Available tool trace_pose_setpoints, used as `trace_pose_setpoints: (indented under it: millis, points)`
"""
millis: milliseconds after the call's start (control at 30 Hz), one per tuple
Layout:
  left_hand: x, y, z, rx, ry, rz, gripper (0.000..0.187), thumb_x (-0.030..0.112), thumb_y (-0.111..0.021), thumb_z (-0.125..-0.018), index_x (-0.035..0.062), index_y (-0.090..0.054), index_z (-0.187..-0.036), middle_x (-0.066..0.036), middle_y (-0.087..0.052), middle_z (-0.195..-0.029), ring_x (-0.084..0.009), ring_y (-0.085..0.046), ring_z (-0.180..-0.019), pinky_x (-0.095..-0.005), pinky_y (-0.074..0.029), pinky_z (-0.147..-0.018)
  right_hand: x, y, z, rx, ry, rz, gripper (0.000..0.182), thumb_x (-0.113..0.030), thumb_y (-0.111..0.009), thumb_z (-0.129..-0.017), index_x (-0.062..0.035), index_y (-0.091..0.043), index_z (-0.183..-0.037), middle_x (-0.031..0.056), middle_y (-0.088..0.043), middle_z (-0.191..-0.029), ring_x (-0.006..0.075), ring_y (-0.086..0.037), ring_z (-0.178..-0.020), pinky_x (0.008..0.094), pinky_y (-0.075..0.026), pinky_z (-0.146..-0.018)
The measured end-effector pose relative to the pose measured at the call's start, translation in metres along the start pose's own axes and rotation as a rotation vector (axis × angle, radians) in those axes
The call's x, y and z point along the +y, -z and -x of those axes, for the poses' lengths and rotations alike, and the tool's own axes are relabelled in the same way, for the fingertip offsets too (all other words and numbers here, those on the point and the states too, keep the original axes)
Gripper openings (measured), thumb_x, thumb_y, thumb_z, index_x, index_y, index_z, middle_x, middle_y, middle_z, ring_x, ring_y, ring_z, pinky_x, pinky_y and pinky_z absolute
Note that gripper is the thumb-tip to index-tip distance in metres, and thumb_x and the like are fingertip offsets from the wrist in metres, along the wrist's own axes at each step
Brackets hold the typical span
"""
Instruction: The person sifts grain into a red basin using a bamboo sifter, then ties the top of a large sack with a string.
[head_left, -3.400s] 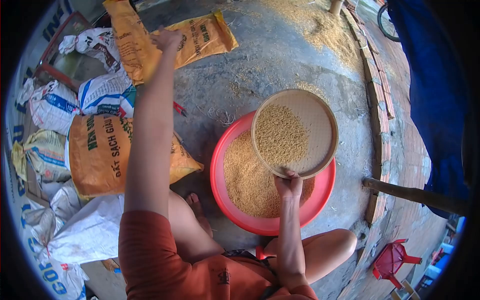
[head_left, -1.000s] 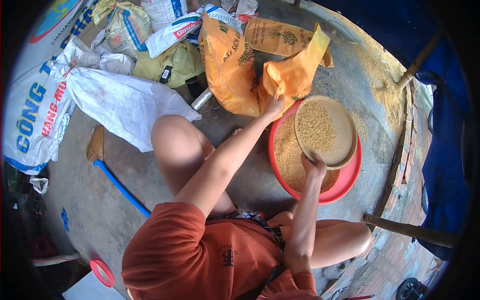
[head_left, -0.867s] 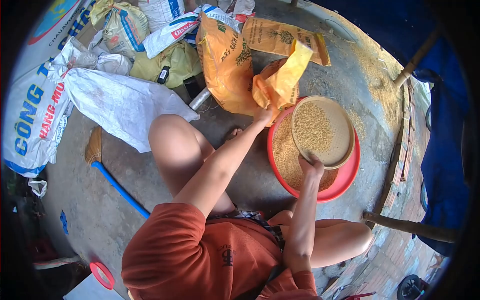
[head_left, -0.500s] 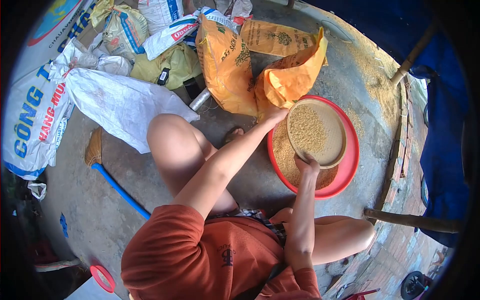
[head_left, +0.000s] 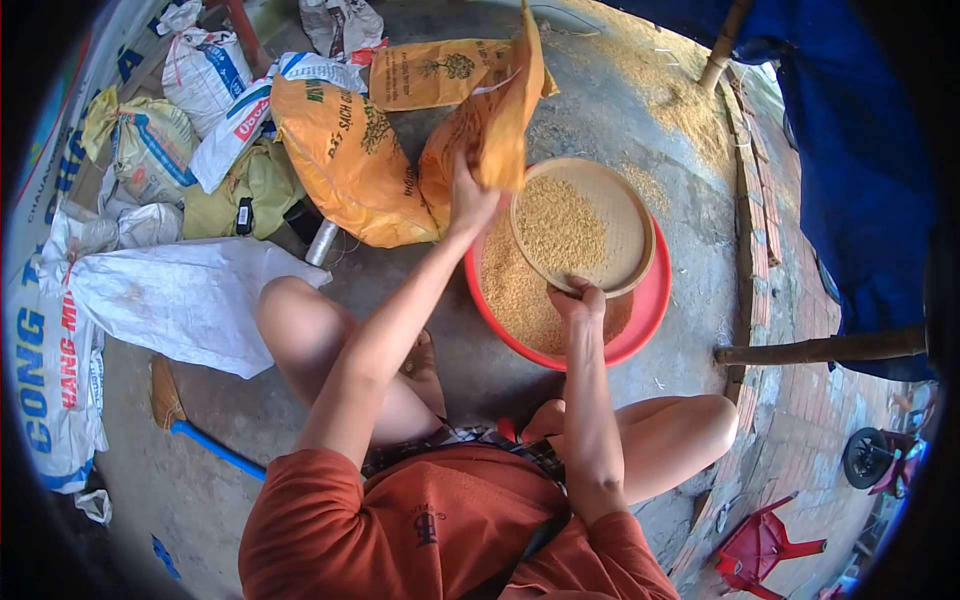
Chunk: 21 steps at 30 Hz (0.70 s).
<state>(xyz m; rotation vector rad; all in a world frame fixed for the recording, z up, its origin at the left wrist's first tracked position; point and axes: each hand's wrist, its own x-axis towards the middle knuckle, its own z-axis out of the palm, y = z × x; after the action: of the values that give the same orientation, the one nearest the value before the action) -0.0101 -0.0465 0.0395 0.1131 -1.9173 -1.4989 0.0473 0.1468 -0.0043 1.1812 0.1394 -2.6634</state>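
Observation:
My right hand (head_left: 580, 299) is closed on the near rim of a round, shallow winnowing tray (head_left: 628, 225). A layer of golden grain (head_left: 562, 225) covers the tray's left side. The tray is over a wide red basin (head_left: 655, 300), where more grain (head_left: 515, 300) is heaped. With closed fingers my left hand (head_left: 472, 200) grips the lower edge of an orange printed sack (head_left: 505, 125), whose open end stands up beside the tray. Part of the left hand's grip is hidden by the sack.
Another orange sack (head_left: 340, 150) lies left of my left hand. White bags (head_left: 180, 300) and a spool (head_left: 322, 243) are farther left. A blue-handled broom (head_left: 215, 447) rests on the floor. Grain (head_left: 680, 90) is spread at the back, near wooden poles (head_left: 820, 348). A red stool (head_left: 765, 550) is at lower right.
The view has shifted, so the scene sits farther left. My left hand has raised the orange sack's edge, and the sack now stands more upright. My right hand keeps its hold on the tray.

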Motion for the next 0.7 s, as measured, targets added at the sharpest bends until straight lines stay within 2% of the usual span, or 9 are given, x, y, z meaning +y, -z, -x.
trace_pose_setpoints:
  millis: [33,133,267,333,367,433,500,567,700]
  points:
    - [0.021,0.007,-0.008,-0.020,-0.118,-0.104,0.050,0.004,-0.059,-0.065,0.0003,-0.036,-0.109,-0.014,-0.048,-0.099,-0.0228,-0.049,-0.088,-0.0318,-0.041,-0.072,-0.003,-0.002,0.000,-0.019,-0.017,0.011,0.027,0.003,-0.032,-0.069,0.0002,-0.045,-0.093,0.0146,-0.048,-0.094,0.0279,-0.046,-0.085,0.0457,-0.039,-0.078]
    - [0.043,0.016,-0.024,-0.034,-0.067,0.033,0.060,0.013,-0.062,-0.068,0.0008,-0.028,-0.116,-0.011,-0.048,-0.090,-0.0147,-0.047,-0.078,-0.0270,-0.041,-0.070,-0.013,-0.006,-0.005,-0.020,0.010,-0.005,0.024,0.003,-0.033,-0.070,0.0015,-0.044,-0.091,0.0146,-0.047,-0.091,0.0275,-0.046,-0.083,0.0451,-0.039,-0.078]
    - [0.020,0.018,-0.010,0.077,-0.167,-0.135,0.073,0.016,-0.070,-0.060,-0.0011,-0.026,-0.116,-0.017,-0.039,-0.103,-0.0261,-0.043,-0.092,-0.0360,-0.035,-0.080,-0.023,-0.010,-0.001,0.009,0.045,-0.054,0.021,0.003,-0.033,-0.071,0.0026,-0.043,-0.089,0.0149,-0.047,-0.089,0.0269,-0.046,-0.083,0.0446,-0.039,-0.077]
    - [-0.006,0.019,0.026,0.123,-0.109,-0.335,0.089,0.031,-0.070,-0.060,-0.0061,-0.016,-0.120,-0.025,-0.025,-0.119,-0.0329,-0.033,-0.106,-0.0402,-0.027,-0.090,-0.033,-0.005,-0.008,0.000,0.060,-0.087,0.020,0.003,-0.033,-0.071,0.0023,-0.043,-0.088,0.0149,-0.046,-0.090,0.0277,-0.045,-0.085,0.0454,-0.038,-0.079]
    - [-0.025,0.019,0.045,0.136,-0.124,-0.292,0.088,0.031,-0.073,-0.054,-0.0047,-0.022,-0.118,-0.024,-0.034,-0.112,-0.0331,-0.036,-0.104,-0.0399,-0.029,-0.088,-0.034,-0.005,-0.006,-0.003,0.086,-0.113,0.020,0.003,-0.033,-0.071,0.0023,-0.043,-0.088,0.0149,-0.046,-0.090,0.0277,-0.045,-0.085,0.0454,-0.038,-0.079]
    - [-0.085,0.028,0.104,-0.063,-0.025,-0.486,0.080,0.034,-0.069,-0.059,-0.0044,-0.028,-0.116,-0.022,-0.046,-0.099,-0.0330,-0.046,-0.093,-0.0391,-0.035,-0.082,-0.033,-0.004,-0.002,-0.013,0.168,-0.058,0.019,0.004,-0.033,-0.070,0.0023,-0.042,-0.087,0.0150,-0.045,-0.091,0.0280,-0.045,-0.086,0.0462,-0.037,-0.081]
    - [-0.122,0.023,0.141,-0.397,0.461,-0.354,0.059,0.030,-0.065,-0.065,-0.0020,-0.040,-0.108,-0.018,-0.052,-0.089,-0.0296,-0.052,-0.085,-0.0368,-0.042,-0.072,-0.033,-0.002,0.004,-0.003,0.187,-0.087,0.019,0.005,-0.033,-0.070,0.0022,-0.042,-0.086,0.0150,-0.045,-0.091,0.0281,-0.045,-0.086,0.0466,-0.037,-0.082]
    - [-0.115,0.019,0.142,-0.369,1.020,-0.062,0.036,0.022,-0.058,-0.071,0.0009,-0.047,-0.098,-0.014,-0.054,-0.083,-0.0273,-0.054,-0.083,-0.0383,-0.046,-0.066,-0.037,0.002,0.005,0.014,0.164,-0.092,0.018,0.005,-0.033,-0.070,0.0021,-0.042,-0.085,0.0150,-0.045,-0.091,0.0281,-0.045,-0.087,0.0470,-0.036,-0.083]
    - [-0.103,0.031,0.120,-0.683,1.217,-0.059,0.033,0.015,-0.049,-0.074,0.0051,-0.043,-0.104,-0.012,-0.053,-0.096,-0.0241,-0.057,-0.078,-0.0411,-0.049,-0.062,-0.033,0.007,-0.011,0.085,0.118,-0.117,0.015,0.004,-0.034,-0.069,0.0021,-0.042,-0.082,0.0147,-0.043,-0.093,0.0290,-0.044,-0.087,0.0483,-0.035,-0.084]
